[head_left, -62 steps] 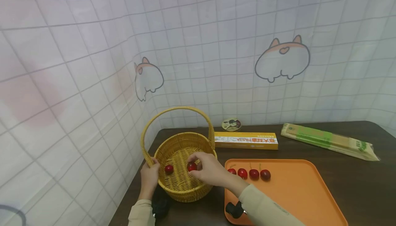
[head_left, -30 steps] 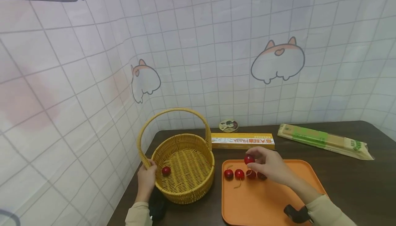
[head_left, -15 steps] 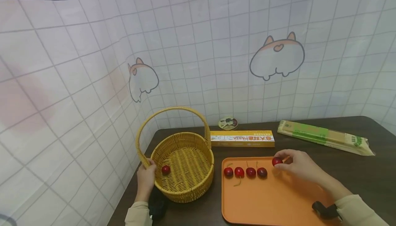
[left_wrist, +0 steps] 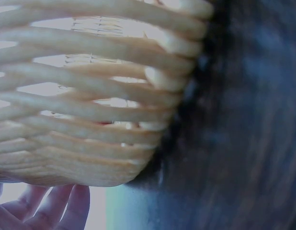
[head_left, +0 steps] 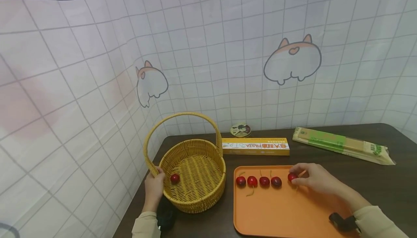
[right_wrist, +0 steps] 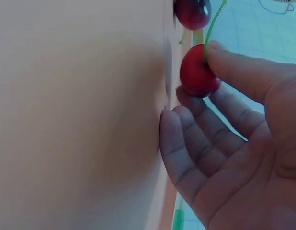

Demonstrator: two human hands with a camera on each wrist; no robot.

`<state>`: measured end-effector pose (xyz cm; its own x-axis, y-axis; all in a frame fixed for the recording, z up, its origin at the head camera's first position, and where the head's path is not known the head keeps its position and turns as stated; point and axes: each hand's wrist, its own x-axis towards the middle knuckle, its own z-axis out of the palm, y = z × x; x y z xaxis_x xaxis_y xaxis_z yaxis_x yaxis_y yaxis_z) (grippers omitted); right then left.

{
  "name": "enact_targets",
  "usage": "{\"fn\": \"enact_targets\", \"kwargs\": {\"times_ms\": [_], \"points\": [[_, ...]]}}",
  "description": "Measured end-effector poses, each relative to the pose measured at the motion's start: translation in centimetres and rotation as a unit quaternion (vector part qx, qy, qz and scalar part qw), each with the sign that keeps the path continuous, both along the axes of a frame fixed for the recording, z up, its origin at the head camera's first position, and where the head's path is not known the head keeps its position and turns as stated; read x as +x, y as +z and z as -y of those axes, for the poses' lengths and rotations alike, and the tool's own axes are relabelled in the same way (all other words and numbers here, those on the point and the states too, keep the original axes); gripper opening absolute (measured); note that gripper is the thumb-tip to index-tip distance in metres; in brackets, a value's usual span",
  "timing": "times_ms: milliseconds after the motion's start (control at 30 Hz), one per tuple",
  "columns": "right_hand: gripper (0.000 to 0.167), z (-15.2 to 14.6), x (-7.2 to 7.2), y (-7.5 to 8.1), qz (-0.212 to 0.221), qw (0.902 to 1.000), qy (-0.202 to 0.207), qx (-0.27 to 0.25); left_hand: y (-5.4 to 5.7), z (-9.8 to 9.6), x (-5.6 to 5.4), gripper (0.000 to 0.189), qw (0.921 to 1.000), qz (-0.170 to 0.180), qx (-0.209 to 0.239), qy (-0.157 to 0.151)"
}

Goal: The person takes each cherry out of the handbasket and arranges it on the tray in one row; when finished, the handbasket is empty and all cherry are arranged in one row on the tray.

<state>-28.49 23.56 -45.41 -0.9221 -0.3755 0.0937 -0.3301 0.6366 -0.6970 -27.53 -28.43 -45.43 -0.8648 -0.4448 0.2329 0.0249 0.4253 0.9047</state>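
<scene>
My left hand grips the left side of a yellow wicker basket at the foot of its tall handle. In the left wrist view the basket's woven wall fills much of the picture, with fingers showing under its rim. One red cherry lies inside at the left. My right hand pinches another cherry, its green stem by the thumb, at the far side of an orange tray. Several cherries lie in a row on the tray, left of that hand.
Behind the tray lies a yellow pasta box, with a round printed disc beyond it. A long green-and-clear packet lies at the back right of the dark table. A tile-patterned curtain hangs behind and to the left.
My right hand has carried the cherry out of the basket, rightward over the tray, and lowered it beside the row. My left hand has kept its grip on the basket.
</scene>
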Motion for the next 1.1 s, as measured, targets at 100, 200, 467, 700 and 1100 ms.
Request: {"fn": "enact_targets", "kwargs": {"times_ms": [100,200,467,700,1100], "points": [[0.035,0.2,0.2,-0.1,-0.007,1.0000,0.000,0.003,0.0,0.0,0.0,0.005,1.0000,0.000,0.003,-0.001],[0.036,0.6,0.2,-0.2,-0.011,0.9999,0.008,-0.005,0.0,0.0,0.0,0.005,1.0000,0.000,0.003,0.003],[0.034,0.8,0.2,-0.7,-0.009,0.9991,0.032,-0.026,-0.1,0.0,0.0,0.006,1.0000,0.003,0.001,0.007],[0.035,0.9,0.3,-0.7,-0.006,0.9988,0.038,-0.029,0.1,-0.1,-0.1,0.007,0.9999,0.006,0.010,-0.002],[0.039,1.1,0.5,-0.4,-0.021,0.9988,0.045,-0.004,0.1,-0.1,0.1,0.006,0.9999,0.002,0.012,-0.003]]}}
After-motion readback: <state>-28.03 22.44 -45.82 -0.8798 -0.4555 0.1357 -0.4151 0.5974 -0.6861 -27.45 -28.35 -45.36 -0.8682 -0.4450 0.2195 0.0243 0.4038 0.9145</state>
